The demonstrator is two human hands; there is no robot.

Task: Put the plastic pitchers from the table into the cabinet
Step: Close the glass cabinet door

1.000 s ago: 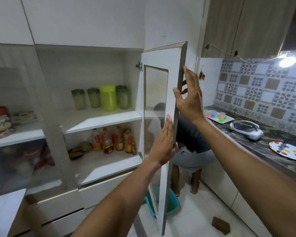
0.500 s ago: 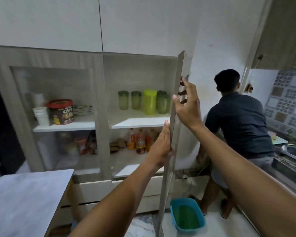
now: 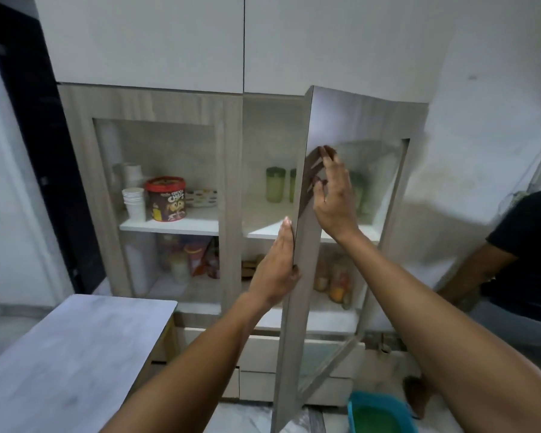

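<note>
Green plastic pitchers (image 3: 275,184) stand on the upper shelf of the cabinet (image 3: 231,157); one shows clearly, the others are half hidden behind the glass-paned cabinet door (image 3: 300,326). The door stands partly open, edge-on to me. My left hand (image 3: 275,270) lies flat against its inner side, thumb hooked on the edge. My right hand (image 3: 333,198) sits higher on the outer side, fingertips curled over the same edge. Neither hand holds a pitcher.
A grey-white table (image 3: 75,354) stands at lower left, in front of the cabinet. A chocolate tin (image 3: 168,198) and stacked paper cups (image 3: 134,203) sit behind the left glass door. Bottles (image 3: 338,279) fill the lower shelf. A blue tub (image 3: 378,414) lies on the floor; a person (image 3: 525,276) bends at right.
The door has swung leftward toward the cabinet with both hands on it. My view has turned left, bringing the table and left cabinet door into sight.
</note>
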